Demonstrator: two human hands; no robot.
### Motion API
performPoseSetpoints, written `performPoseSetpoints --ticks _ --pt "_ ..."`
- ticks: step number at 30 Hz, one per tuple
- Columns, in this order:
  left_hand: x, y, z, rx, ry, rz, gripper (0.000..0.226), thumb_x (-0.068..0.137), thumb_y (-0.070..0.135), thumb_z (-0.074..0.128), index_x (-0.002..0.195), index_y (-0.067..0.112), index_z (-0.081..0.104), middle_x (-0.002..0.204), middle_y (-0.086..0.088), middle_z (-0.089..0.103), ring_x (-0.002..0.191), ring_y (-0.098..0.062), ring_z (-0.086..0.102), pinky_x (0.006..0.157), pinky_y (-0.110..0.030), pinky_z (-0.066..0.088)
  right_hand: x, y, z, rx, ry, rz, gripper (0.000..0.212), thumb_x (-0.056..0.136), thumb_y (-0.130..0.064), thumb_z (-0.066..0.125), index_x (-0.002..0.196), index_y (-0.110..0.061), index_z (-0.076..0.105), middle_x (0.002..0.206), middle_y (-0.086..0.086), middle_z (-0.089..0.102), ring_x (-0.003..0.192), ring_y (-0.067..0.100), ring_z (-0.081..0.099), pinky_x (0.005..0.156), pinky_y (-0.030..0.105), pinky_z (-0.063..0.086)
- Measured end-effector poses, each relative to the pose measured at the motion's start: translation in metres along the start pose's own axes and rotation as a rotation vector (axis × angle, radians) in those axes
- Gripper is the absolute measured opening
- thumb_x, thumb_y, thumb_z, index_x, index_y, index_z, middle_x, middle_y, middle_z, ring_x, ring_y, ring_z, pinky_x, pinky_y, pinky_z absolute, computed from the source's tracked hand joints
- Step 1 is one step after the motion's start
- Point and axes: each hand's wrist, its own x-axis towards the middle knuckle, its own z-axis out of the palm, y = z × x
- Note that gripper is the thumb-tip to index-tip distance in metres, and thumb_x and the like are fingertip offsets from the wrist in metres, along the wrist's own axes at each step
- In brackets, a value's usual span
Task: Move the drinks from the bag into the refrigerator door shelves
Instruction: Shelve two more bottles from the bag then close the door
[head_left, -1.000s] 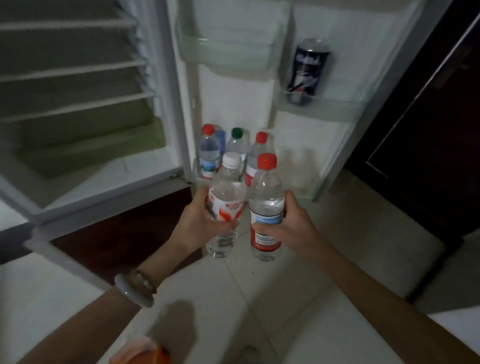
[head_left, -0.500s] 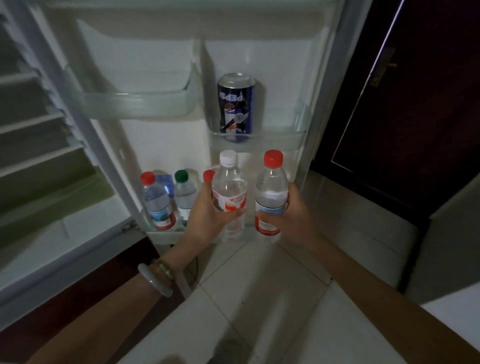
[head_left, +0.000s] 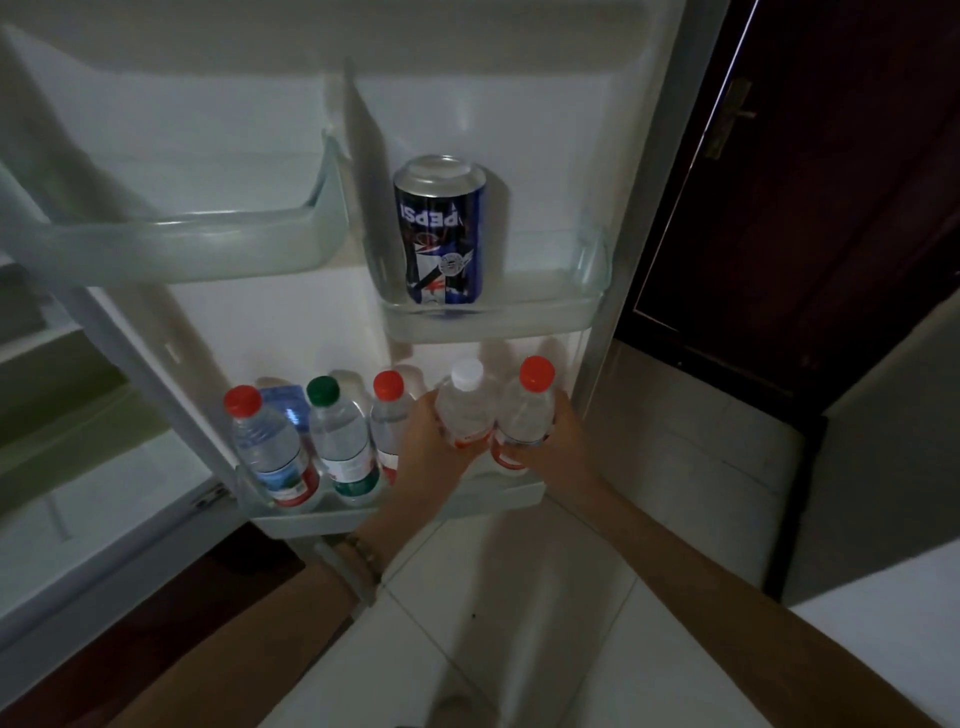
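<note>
Head view: at lower centre of the frame, the left grip (head_left: 426, 452) is curled round a clear plastic white-capped bottle (head_left: 464, 410) with an orange-and-white label. The right grip (head_left: 563, 441) is curled round a clear red-capped bottle (head_left: 525, 415) with a red band near its foot. Both stand upright, touching side by side, at the right end of the bottom door shelf (head_left: 322, 512), a translucent plastic tray; whether their bases rest in it cannot be told. Left of them in that tray stand three more water bottles: the leftmost bottle (head_left: 265, 447) with a red cap, a green-capped bottle (head_left: 340, 441), and a third bottle (head_left: 387, 421), red-capped, just beside the left grip. A blue pack (head_left: 283, 402) sits behind them. Above, a small clear shelf (head_left: 571, 306) holds a glossy blue Pepsi can (head_left: 441, 234), upside down. A frosted, rounded shelf (head_left: 208, 244) juts out at upper left. A pale bangle (head_left: 353, 571) circles the left wrist over smooth white floor tiles (head_left: 519, 597).
</note>
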Motion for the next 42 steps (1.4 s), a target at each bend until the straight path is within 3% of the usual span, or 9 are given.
performPoseSetpoints --ticks 6,9,16,23,26,32,38,40,42 --pt "-0.002 -0.026 0.02 -0.004 0.043 -0.08 0.054 0.064 0.009 0.083 0.106 0.019 0.05 0.099 0.004 0.06 0.092 -0.009 0.06 0.075 -0.012 0.047 0.001 0.02 0.011 -0.04 -0.019 0.09 0.084 0.048 -0.029 0.083 0.123 -0.029 0.045 0.115 -0.003 0.063 0.108 0.017 0.06 0.089 0.047 0.051" --pt "-0.006 -0.039 0.026 0.028 0.072 -0.095 0.06 0.065 0.013 0.083 0.11 0.018 0.043 0.105 0.001 0.054 0.099 -0.017 0.056 0.084 -0.028 0.049 0.0 0.03 0.018 -0.102 -0.01 0.15 0.087 0.044 -0.04 0.082 0.121 -0.027 0.044 0.113 -0.002 0.064 0.106 0.02 0.061 0.087 0.046 0.052" --pt "-0.005 -0.045 0.029 0.11 0.072 -0.156 0.067 0.068 0.034 0.08 0.118 0.013 0.041 0.112 -0.008 0.051 0.104 -0.026 0.055 0.088 -0.047 0.048 0.005 0.03 0.024 -0.191 0.006 0.174 0.076 0.057 -0.032 0.086 0.119 -0.02 0.046 0.111 0.003 0.066 0.101 0.021 0.061 0.085 0.038 0.051" --pt "-0.01 -0.038 0.025 0.263 0.037 -0.171 0.077 0.083 0.036 0.067 0.14 0.005 0.023 0.136 -0.015 0.042 0.121 -0.031 0.047 0.096 -0.039 0.042 0.015 0.034 0.028 -0.216 -0.026 0.171 0.078 0.053 -0.035 0.086 0.117 -0.016 0.045 0.109 0.004 0.066 0.099 0.022 0.063 0.083 0.042 0.053" --pt "-0.013 -0.036 0.031 0.251 0.082 -0.21 0.072 0.084 0.031 0.066 0.136 0.001 0.026 0.134 -0.018 0.042 0.12 -0.034 0.047 0.096 -0.043 0.044 0.017 0.039 0.026 -0.212 -0.052 0.176 0.084 0.048 -0.042 0.082 0.119 -0.017 0.045 0.111 0.004 0.064 0.101 0.023 0.062 0.084 0.044 0.053" --pt "-0.014 -0.034 0.036 0.232 0.123 -0.201 0.06 0.087 0.023 0.064 0.13 -0.002 0.031 0.125 -0.018 0.045 0.112 -0.031 0.05 0.087 -0.026 0.041 0.019 0.064 0.026 -0.138 -0.077 0.123 0.09 0.053 -0.062 0.074 0.128 -0.025 0.039 0.119 0.0 0.061 0.107 0.02 0.06 0.088 0.047 0.052" --pt "-0.042 -0.046 0.033 0.304 0.05 -0.086 0.085 0.084 0.012 0.065 0.146 0.005 0.007 0.149 -0.014 0.021 0.137 -0.026 0.025 0.112 -0.036 0.027 -0.003 0.028 0.015 -0.134 -0.086 0.123 0.069 0.067 -0.03 0.081 0.124 -0.012 0.046 0.116 0.003 0.062 0.103 0.019 0.06 0.086 0.031 0.052" --pt "-0.055 -0.048 0.03 0.36 0.022 -0.036 0.084 0.083 0.011 0.065 0.145 0.003 0.008 0.149 -0.017 0.019 0.138 -0.028 0.024 0.113 -0.039 0.025 -0.008 0.027 0.007 -0.141 -0.072 0.122 0.051 0.073 -0.019 0.077 0.115 -0.007 0.051 0.107 0.001 0.06 0.096 0.014 0.058 0.075 0.015 0.047" --pt "-0.065 -0.047 0.025 0.401 0.015 0.042 0.076 0.081 0.008 0.065 0.141 0.0 0.019 0.145 -0.019 0.026 0.136 -0.031 0.027 0.113 -0.042 0.027 -0.014 0.026 -0.005 -0.166 -0.034 0.119 0.035 0.078 -0.016 0.071 0.108 -0.013 0.053 0.103 0.001 0.059 0.092 0.016 0.058 0.072 0.02 0.047"
